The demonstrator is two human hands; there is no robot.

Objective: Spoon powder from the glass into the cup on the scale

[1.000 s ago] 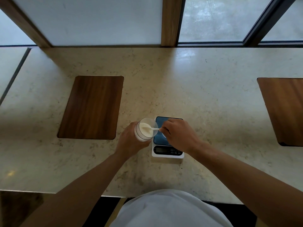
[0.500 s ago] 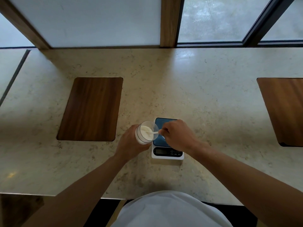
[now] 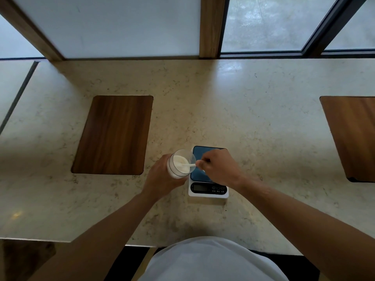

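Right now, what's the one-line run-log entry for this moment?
phase: scooping | left hand: holds tilted glass | right hand: white spoon in powder | scale: cup hidden

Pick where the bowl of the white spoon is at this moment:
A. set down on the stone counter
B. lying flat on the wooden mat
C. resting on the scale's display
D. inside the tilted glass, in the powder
D: the right hand holds the white spoon with its bowl reaching into the powder inside the glass, which the left hand tilts beside the scale.
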